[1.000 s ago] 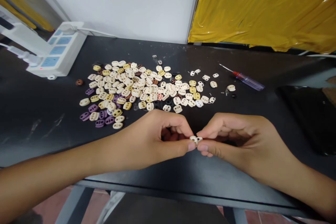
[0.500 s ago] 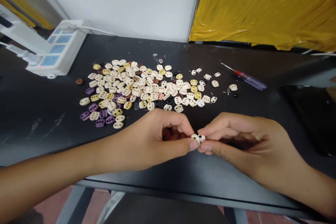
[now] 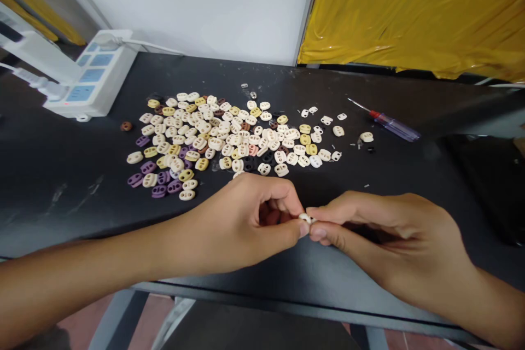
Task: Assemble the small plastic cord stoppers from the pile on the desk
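Observation:
A small cream two-hole cord lock [image 3: 305,218] is pinched between both hands above the front part of the table. My left hand [image 3: 246,224] grips its left side with thumb and index finger. From the right, my right hand [image 3: 397,235] pinches the other end, which looks like the lock's inner piece; most of it is hidden by the fingertips. The fingertips of both hands nearly meet. Behind them spreads a pile of cord locks [image 3: 223,131], mostly cream, with yellow, purple, brown and black ones among them.
A screwdriver [image 3: 396,126] with a clear purple handle lies at the back right. Small loose white parts [image 3: 327,120] and bits of spring lie near it. A white power strip [image 3: 92,76] stands at the back left, and a dark flat object [image 3: 488,186] lies far right.
The two cord lock pieces have come closer together, and less of the right-hand piece shows. My right hand has dropped slightly. The view has shifted a little.

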A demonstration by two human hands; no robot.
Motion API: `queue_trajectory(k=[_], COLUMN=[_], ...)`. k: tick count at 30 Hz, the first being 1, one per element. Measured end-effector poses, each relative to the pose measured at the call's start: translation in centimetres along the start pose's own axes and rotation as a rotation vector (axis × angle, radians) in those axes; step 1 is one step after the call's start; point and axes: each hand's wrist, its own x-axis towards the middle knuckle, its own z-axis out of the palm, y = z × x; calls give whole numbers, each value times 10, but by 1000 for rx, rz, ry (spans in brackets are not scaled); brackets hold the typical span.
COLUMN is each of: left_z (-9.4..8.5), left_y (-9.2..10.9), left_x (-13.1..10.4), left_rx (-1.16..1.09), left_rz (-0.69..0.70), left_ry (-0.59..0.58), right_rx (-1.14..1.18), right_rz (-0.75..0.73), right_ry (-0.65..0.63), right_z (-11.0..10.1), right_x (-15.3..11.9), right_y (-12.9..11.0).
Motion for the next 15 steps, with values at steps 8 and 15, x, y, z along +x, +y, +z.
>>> queue_trajectory(k=[8, 15], left_z=[1, -3], left_y=[-1, 2], left_x=[-1, 0], left_rx=[24, -142], left_rz=[-25, -68], left_ry=[18, -46], right_rx=[-136, 3], right_rz=[-153, -160], right_ry=[-25, -111], right_z=[4, -6], right_x=[-8, -2], right_y=[5, 7])
